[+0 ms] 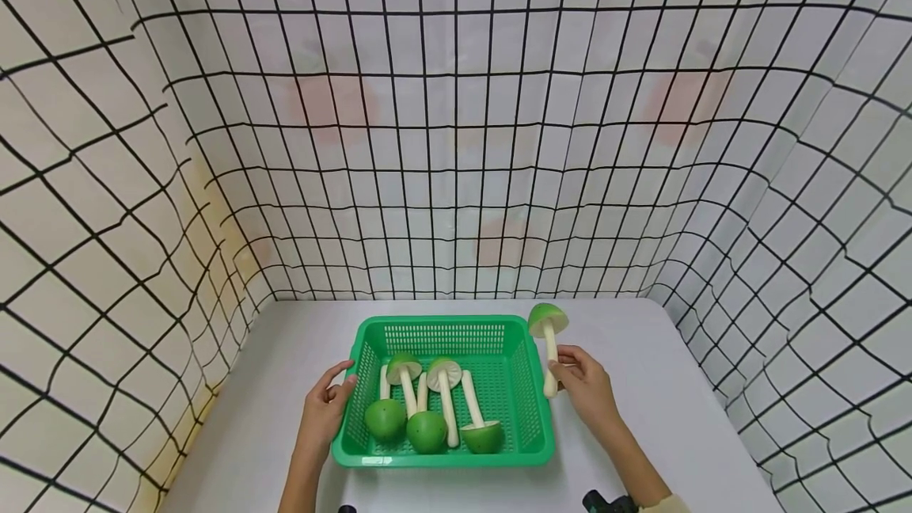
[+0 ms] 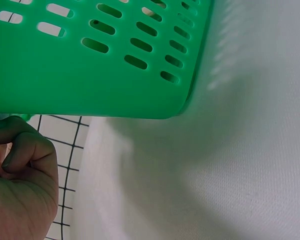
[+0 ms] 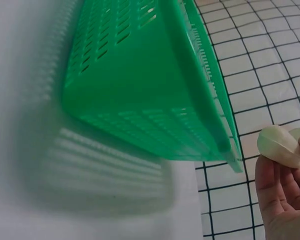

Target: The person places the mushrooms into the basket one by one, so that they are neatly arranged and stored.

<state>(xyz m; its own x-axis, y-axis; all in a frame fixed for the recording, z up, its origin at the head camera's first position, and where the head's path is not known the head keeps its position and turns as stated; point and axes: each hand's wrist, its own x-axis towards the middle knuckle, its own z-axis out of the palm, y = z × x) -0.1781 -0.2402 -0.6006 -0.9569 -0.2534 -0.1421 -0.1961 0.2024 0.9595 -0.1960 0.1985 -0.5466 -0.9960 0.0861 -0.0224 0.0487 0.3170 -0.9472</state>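
A green plastic basket with slotted walls stands on the white table. Inside lie several toy mushrooms with green caps and pale stems, among them one mushroom cap-up at the left and another at the right. My left hand holds the basket's left rim, its fingers curled in the left wrist view. Beyond the basket's right side, my right hand pinches the stem of a mushroom, cap up, near the rim. The right wrist view shows the pale stem end between thumb and fingers.
Black grid netting over white sheets rises behind the table and along both sides. White table surface extends to the right of the basket. A dark object shows at the bottom edge near the right forearm.
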